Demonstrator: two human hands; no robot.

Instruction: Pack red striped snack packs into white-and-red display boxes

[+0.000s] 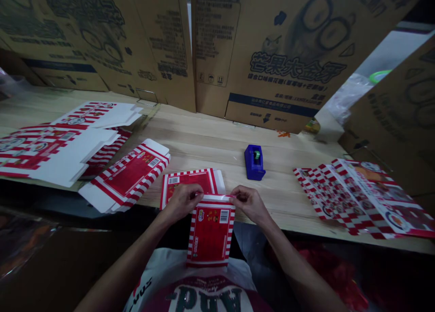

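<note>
A red flat carton with white-striped edges, small food pictures and a barcode stands between my hands, its lower end against my shirt. My left hand pinches its top left corner. At the top right corner, the fingertips of my right hand are pinched together too. A thin shiny strip runs along the top edge between them; whether it is tape I cannot tell. Behind my left hand a similar red carton lies on the table. A blue tape dispenser stands beyond my right hand.
Flat striped carton blanks are stacked at the left, beside a pile of folded red cartons. More striped cartons lie fanned out at the right. Large brown cardboard boxes line the back of the wooden table.
</note>
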